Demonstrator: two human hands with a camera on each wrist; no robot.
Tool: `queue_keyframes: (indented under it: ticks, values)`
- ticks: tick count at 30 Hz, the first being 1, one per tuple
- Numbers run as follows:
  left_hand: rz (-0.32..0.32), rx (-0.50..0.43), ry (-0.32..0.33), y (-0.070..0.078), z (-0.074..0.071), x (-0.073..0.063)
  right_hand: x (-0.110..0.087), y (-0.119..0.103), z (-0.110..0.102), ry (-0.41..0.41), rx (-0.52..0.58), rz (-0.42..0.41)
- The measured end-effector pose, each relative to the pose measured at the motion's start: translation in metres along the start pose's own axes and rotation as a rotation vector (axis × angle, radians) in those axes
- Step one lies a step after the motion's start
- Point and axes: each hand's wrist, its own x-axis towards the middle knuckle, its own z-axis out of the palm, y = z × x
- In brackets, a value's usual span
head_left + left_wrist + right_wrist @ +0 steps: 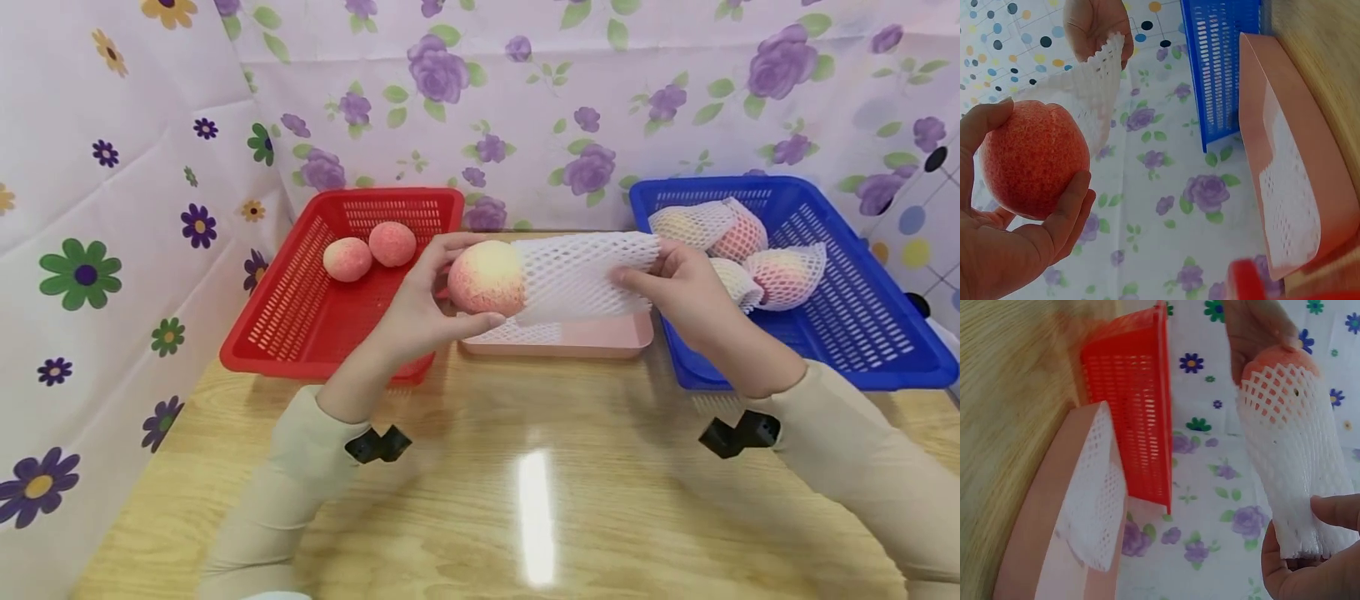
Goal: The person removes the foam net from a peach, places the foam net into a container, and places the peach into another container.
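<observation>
My left hand (420, 304) grips a peach (486, 279), fingers behind it and thumb below, above the table between two baskets. A white foam net sleeve (585, 275) covers the peach's right part and stretches out to the right. At the sleeve's far end my right hand (686, 287) pinches the net between thumb and fingers. In the left wrist view the peach (1035, 159) shows its bare red side. The right wrist view shows the net (1297, 456) spread over part of the peach, its other end held by the thumb and fingers.
A red basket (270, 360) on the left holds two bare peaches (371, 250). Several net-wrapped peaches (787, 275) lie in the blue basket (885, 379) at right. Between them, beneath the hands, a pink tray (555, 351) holds more foam nets (1288, 194). A flowered cloth hangs behind.
</observation>
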Motion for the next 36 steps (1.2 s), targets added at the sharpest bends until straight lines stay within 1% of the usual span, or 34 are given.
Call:
queue_keyframes:
  ticks: [2,5,8,9,13,17,22,25,28,32,34,36]
  values:
    - [-0.004,0.032,0.003,0.003,-0.005,0.002,0.002,-0.002,-0.001,-0.020,-0.027,0.014]
    - [-0.011,0.083,0.006,0.007,-0.012,0.003,0.006,-0.001,-0.001,-0.050,-0.022,0.038]
    - [-0.016,0.129,0.019,0.010,-0.019,0.004,0.011,0.001,0.001,-0.055,-0.045,0.053]
    - [-0.016,0.146,0.024,0.010,-0.022,0.004,0.013,0.002,0.002,-0.051,-0.064,0.056]
    - [0.000,0.197,0.035,0.008,-0.034,0.007,0.024,0.004,0.007,0.003,-0.197,0.080]
    - [-0.008,0.261,0.065,0.006,-0.050,0.012,0.038,0.007,0.008,0.063,-0.305,0.119]
    - [-0.071,0.366,0.119,0.002,-0.076,0.019,0.059,0.011,0.000,0.127,-0.430,0.138]
    - [-0.117,0.418,0.145,0.000,-0.091,0.022,0.070,0.012,-0.007,0.125,-0.486,0.161]
    - [-0.155,0.454,0.163,-0.003,-0.105,0.025,0.079,0.014,-0.014,0.114,-0.560,0.217]
    - [-0.196,0.457,0.168,-0.011,-0.121,0.029,0.089,0.018,-0.018,0.105,-0.647,0.295]
    - [-0.226,0.477,0.160,-0.015,-0.129,0.030,0.092,0.020,-0.016,0.101,-0.667,0.326]
    - [-0.264,0.513,0.144,-0.020,-0.137,0.030,0.095,0.022,-0.012,0.102,-0.676,0.340]
